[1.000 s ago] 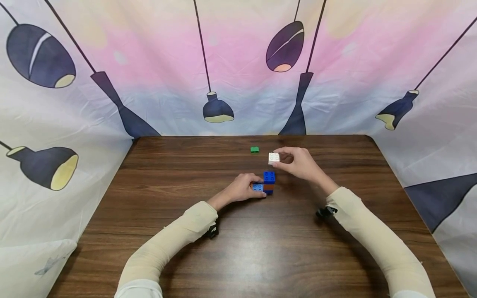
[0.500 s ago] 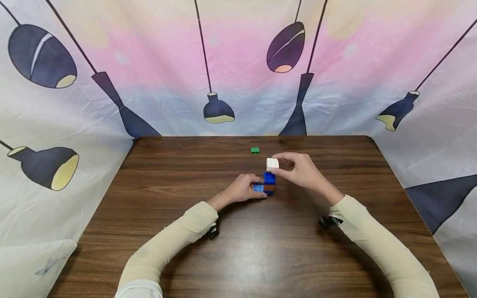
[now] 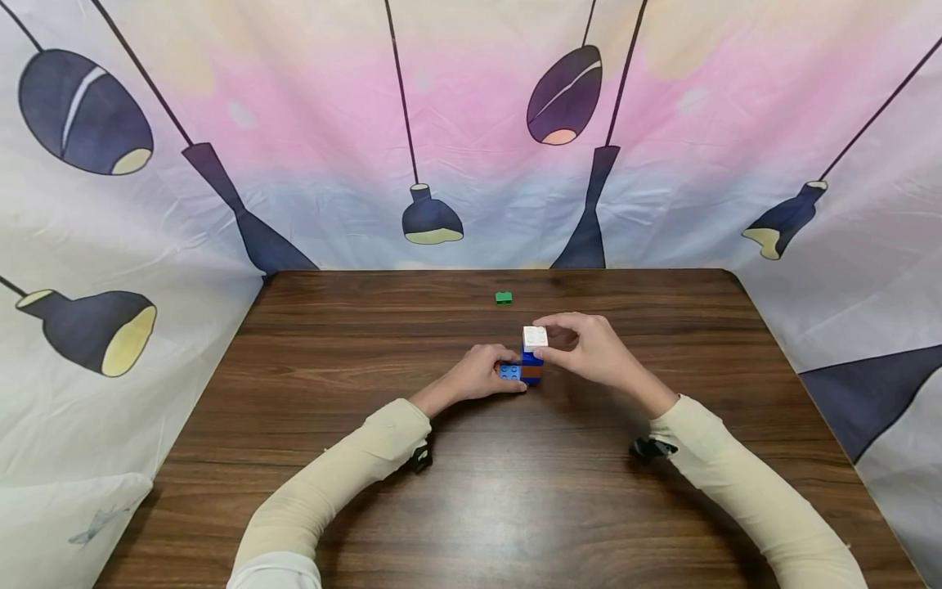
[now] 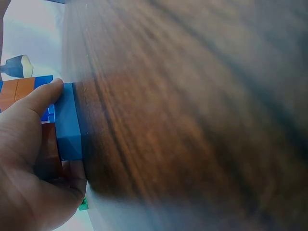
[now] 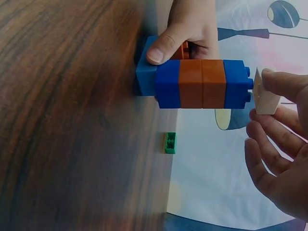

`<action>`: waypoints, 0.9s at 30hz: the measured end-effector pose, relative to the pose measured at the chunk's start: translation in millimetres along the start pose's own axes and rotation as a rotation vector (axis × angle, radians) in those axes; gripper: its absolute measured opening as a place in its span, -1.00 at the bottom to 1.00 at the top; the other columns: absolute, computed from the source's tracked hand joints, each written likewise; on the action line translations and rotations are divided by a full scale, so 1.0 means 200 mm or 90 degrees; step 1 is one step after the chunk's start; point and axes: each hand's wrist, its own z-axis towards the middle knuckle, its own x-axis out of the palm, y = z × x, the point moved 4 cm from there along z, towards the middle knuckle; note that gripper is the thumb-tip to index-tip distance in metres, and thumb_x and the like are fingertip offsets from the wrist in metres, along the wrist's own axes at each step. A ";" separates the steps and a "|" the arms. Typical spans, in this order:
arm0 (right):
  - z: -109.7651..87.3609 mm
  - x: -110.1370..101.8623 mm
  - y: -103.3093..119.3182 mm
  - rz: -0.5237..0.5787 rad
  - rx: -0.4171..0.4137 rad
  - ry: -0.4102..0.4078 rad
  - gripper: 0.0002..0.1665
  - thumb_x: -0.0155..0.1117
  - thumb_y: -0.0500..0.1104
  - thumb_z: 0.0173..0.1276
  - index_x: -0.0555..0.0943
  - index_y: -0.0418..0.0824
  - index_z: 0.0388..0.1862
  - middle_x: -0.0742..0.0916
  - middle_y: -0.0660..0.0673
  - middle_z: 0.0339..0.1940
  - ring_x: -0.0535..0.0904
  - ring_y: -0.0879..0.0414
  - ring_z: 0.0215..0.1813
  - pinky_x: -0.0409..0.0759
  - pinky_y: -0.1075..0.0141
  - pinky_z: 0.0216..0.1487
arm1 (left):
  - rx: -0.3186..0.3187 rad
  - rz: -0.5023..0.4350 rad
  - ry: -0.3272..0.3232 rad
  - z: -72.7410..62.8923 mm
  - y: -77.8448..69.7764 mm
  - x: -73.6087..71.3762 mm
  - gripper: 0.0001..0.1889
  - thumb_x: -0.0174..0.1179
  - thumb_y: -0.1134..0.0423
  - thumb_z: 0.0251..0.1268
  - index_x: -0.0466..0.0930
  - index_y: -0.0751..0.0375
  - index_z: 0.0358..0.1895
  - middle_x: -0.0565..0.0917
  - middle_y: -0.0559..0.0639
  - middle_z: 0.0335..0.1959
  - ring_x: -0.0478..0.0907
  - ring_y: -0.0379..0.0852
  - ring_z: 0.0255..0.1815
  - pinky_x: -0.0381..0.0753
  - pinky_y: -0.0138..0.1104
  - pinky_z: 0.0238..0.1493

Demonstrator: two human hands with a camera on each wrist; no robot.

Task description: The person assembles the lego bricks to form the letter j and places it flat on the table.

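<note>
In the head view my left hand (image 3: 473,372) grips the base of a small toy-brick tower. Its thumb and fingers hold a light blue brick (image 4: 69,127) at the bottom, and an orange brick (image 4: 48,151) shows inside the grip. The tower rises beside them: a dark blue brick (image 5: 168,86), two orange layers (image 5: 202,84), and another blue brick (image 5: 235,84) with bare studs on top. My right hand (image 3: 594,352) pinches a white brick (image 5: 267,98) between thumb and fingers. That brick is just above the top studs, a narrow gap showing in the right wrist view.
A small green brick (image 3: 504,298) lies on the brown wooden table (image 3: 353,327) behind the tower, near the far edge. A patterned cloth (image 3: 486,106) with printed lamps hangs behind and beside the table.
My right hand has brought the white brick down and slightly left, from behind the tower to just over its top. My left hand keeps its hold on the base.
</note>
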 end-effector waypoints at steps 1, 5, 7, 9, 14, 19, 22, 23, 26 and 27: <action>0.00 0.00 0.00 0.001 -0.002 0.002 -0.51 0.53 -0.04 0.31 0.71 -0.15 0.18 0.79 -0.08 -0.02 0.72 0.08 -0.05 0.69 0.18 -0.14 | -0.001 0.002 0.000 0.00 0.00 0.00 -0.53 0.42 0.02 0.31 0.69 0.21 0.17 0.75 0.02 -0.03 0.57 -0.28 -0.32 0.53 -0.41 -0.32; -0.01 0.01 0.00 -0.003 -0.005 0.004 -0.52 0.53 -0.05 0.31 0.71 -0.16 0.18 0.79 -0.08 0.00 0.72 0.07 -0.04 0.69 0.18 -0.13 | 0.002 0.003 -0.002 0.00 0.00 0.00 -0.54 0.42 0.03 0.30 0.70 0.21 0.15 0.75 0.02 -0.06 0.55 -0.27 -0.35 0.51 -0.41 -0.35; -0.02 0.02 -0.01 -0.004 -0.003 0.005 -0.51 0.53 -0.05 0.31 0.71 -0.17 0.17 0.79 -0.08 0.00 0.72 0.08 -0.04 0.69 0.18 -0.12 | 0.003 0.004 -0.004 0.00 0.00 0.00 -0.55 0.42 0.03 0.30 0.70 0.22 0.15 0.75 0.03 -0.05 0.55 -0.27 -0.35 0.50 -0.41 -0.36; -0.02 0.02 -0.01 -0.006 0.003 0.007 -0.51 0.53 -0.05 0.30 0.71 -0.17 0.17 0.79 -0.07 0.00 0.72 0.09 -0.03 0.69 0.17 -0.12 | 0.001 0.005 -0.003 0.00 0.00 0.00 -0.54 0.42 0.03 0.30 0.70 0.23 0.15 0.75 0.04 -0.05 0.54 -0.28 -0.35 0.50 -0.42 -0.36; -0.02 0.03 -0.01 -0.016 0.011 0.015 -0.53 0.54 -0.04 0.30 0.72 -0.11 0.17 0.79 -0.05 -0.01 0.71 0.11 -0.03 0.68 0.15 -0.10 | 0.001 0.004 -0.001 0.00 0.00 0.00 -0.53 0.42 0.02 0.30 0.69 0.23 0.16 0.75 0.04 -0.05 0.56 -0.28 -0.34 0.51 -0.41 -0.35; -0.02 0.03 0.00 -0.024 0.008 0.011 -0.54 0.55 0.00 0.28 0.74 -0.08 0.14 0.79 -0.06 -0.01 0.71 0.08 -0.02 0.69 0.12 -0.08 | 0.003 0.002 -0.005 0.00 0.00 0.00 -0.53 0.43 0.02 0.30 0.70 0.23 0.16 0.75 0.04 -0.05 0.57 -0.27 -0.32 0.53 -0.41 -0.33; -0.02 0.03 0.01 -0.027 0.006 0.011 -0.53 0.56 0.01 0.27 0.74 -0.09 0.13 0.79 -0.07 0.00 0.71 0.06 -0.02 0.68 0.11 -0.09 | 0.004 0.000 -0.004 0.00 0.00 0.00 -0.53 0.43 0.02 0.30 0.70 0.23 0.16 0.75 0.04 -0.05 0.57 -0.27 -0.32 0.54 -0.42 -0.33; -0.02 0.03 0.01 -0.027 0.006 0.011 -0.53 0.56 0.02 0.26 0.75 -0.08 0.12 0.79 -0.07 0.00 0.71 0.06 -0.02 0.69 0.11 -0.09 | 0.005 -0.001 -0.004 0.00 0.00 0.00 -0.53 0.43 0.03 0.30 0.70 0.24 0.15 0.75 0.05 -0.06 0.57 -0.27 -0.32 0.54 -0.42 -0.34; -0.02 0.03 0.01 -0.029 0.005 0.013 -0.54 0.57 0.01 0.26 0.76 -0.08 0.11 0.79 -0.07 -0.02 0.71 0.06 -0.04 0.69 0.11 -0.11 | 0.006 0.002 -0.005 0.00 0.00 0.00 -0.53 0.43 0.02 0.30 0.70 0.24 0.15 0.75 0.04 -0.06 0.56 -0.28 -0.33 0.52 -0.43 -0.34; -0.02 0.03 0.01 -0.032 0.005 0.014 -0.54 0.57 0.01 0.25 0.76 -0.07 0.11 0.79 -0.07 -0.02 0.70 0.06 -0.04 0.69 0.12 -0.11 | 0.007 0.002 -0.006 0.00 0.00 0.00 -0.53 0.43 0.02 0.30 0.70 0.24 0.15 0.75 0.04 -0.06 0.56 -0.27 -0.33 0.52 -0.43 -0.35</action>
